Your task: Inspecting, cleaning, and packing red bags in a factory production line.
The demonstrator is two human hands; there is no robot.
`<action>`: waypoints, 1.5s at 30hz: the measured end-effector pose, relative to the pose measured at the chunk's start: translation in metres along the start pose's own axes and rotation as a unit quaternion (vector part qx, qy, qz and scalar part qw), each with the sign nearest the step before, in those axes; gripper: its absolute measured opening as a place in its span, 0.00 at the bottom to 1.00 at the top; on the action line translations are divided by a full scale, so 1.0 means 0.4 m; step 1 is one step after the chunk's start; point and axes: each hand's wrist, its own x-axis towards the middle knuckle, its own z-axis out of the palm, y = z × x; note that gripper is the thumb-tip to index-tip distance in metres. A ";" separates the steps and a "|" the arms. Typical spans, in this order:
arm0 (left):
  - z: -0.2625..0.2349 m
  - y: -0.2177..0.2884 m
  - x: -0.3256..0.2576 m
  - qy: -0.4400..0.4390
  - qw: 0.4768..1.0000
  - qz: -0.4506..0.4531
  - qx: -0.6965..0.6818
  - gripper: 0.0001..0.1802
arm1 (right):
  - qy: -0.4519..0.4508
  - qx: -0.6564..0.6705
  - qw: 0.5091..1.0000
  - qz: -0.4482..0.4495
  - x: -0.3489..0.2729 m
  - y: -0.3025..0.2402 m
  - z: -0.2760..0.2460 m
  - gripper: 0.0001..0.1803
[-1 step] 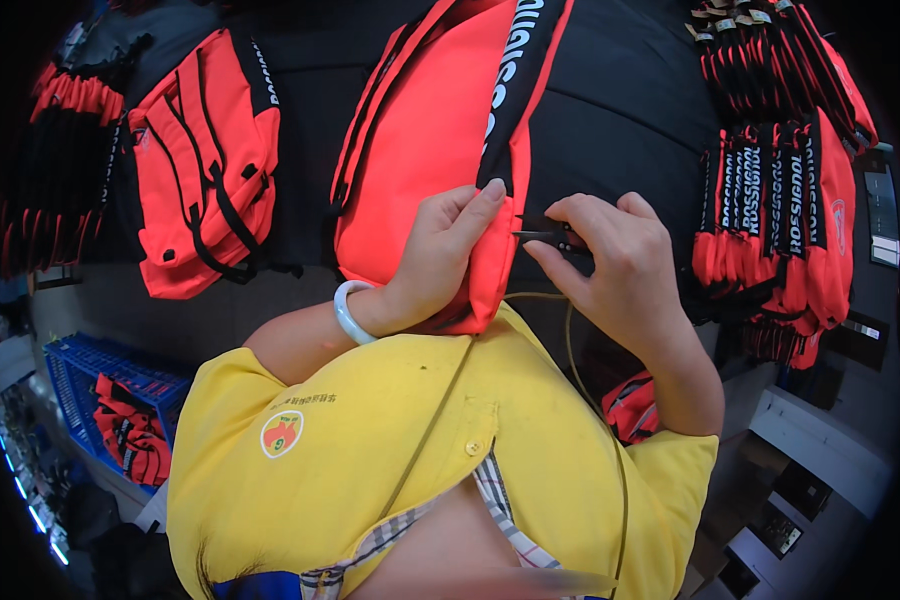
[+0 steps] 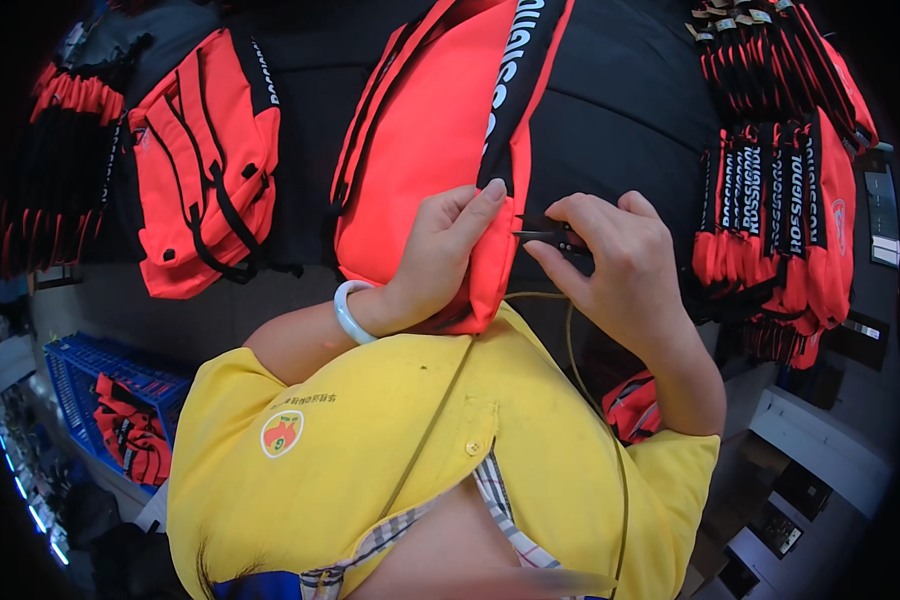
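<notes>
Snips (image 2: 548,237) — pinched in right hand (image 2: 620,270) fingers, beside left hand (image 2: 440,260) gripping orange bag (image 2: 420,150).

Black lettered band (image 2: 515,75) runs down orange bag, top centre; round red-yellow badge (image 2: 281,433) on yellow shirt, lower left.
</notes>
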 end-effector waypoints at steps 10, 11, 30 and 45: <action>-0.008 -0.012 -0.006 0.003 1.000 0.007 -0.003 0.20 | -0.016 0.329 0.937 0.114 0.011 0.008 0.009 0.12; -0.003 -0.002 -0.008 -0.008 1.000 0.000 -0.005 0.20 | -0.009 0.610 0.753 0.247 0.002 0.016 0.015 0.11; -0.001 -0.030 -0.010 -0.007 1.000 -0.005 -0.028 0.19 | -0.088 0.319 0.943 0.035 0.021 0.028 0.053 0.09; -0.008 -0.005 -0.006 -0.002 1.000 0.002 -0.004 0.20 | -0.071 0.296 0.952 0.018 0.051 0.033 0.048 0.08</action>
